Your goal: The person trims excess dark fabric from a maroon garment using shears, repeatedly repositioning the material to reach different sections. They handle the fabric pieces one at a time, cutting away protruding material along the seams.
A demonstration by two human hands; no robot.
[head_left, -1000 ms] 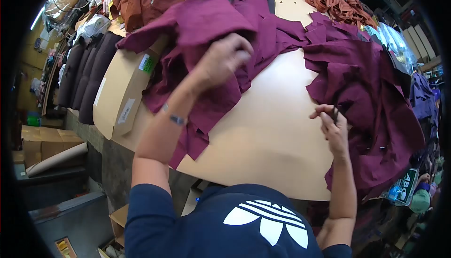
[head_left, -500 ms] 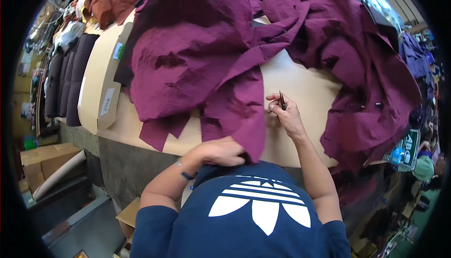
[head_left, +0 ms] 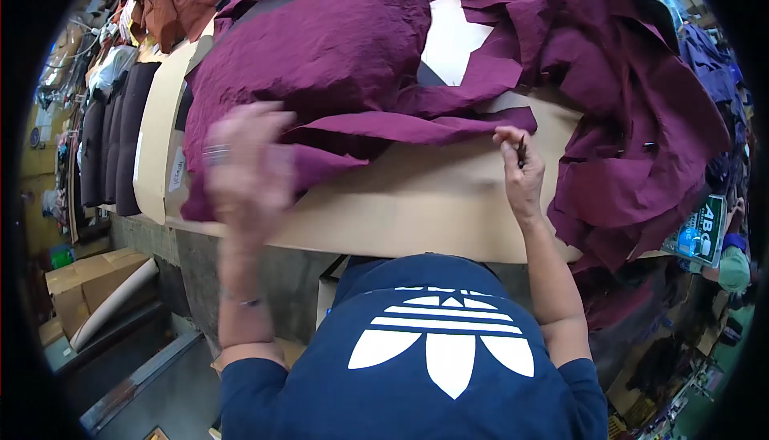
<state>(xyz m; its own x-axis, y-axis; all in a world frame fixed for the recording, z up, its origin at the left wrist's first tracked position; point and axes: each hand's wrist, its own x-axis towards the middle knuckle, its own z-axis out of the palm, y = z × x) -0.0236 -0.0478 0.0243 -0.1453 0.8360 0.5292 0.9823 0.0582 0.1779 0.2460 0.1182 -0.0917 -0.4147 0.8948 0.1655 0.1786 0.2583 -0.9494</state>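
Observation:
A large piece of purple fabric (head_left: 320, 48) lies crumpled across the work table (head_left: 400, 216). My left hand (head_left: 250, 164) is raised over its left part, smeared by motion, so its fingers do not show clearly. A loose fabric strip stretches to the right, and my right hand (head_left: 522, 169) is at its end, fingertips against the edge. Small dark thread snips (head_left: 522, 152) are tucked in that closed hand, mostly hidden by the fingers.
More purple fabric (head_left: 633, 128) is heaped at the right and hangs over the table edge. Dark fabric rolls (head_left: 120, 140) stand at the left beside a tan cardboard piece (head_left: 154, 140). Rust-brown cloth (head_left: 172, 4) lies at the far left, and a cardboard box (head_left: 92, 284) sits below.
The purple fabric has dropped flatter and shifted left, baring more table in front. My left hand has moved up and left from the front edge; my right hand has gone slightly up and right.

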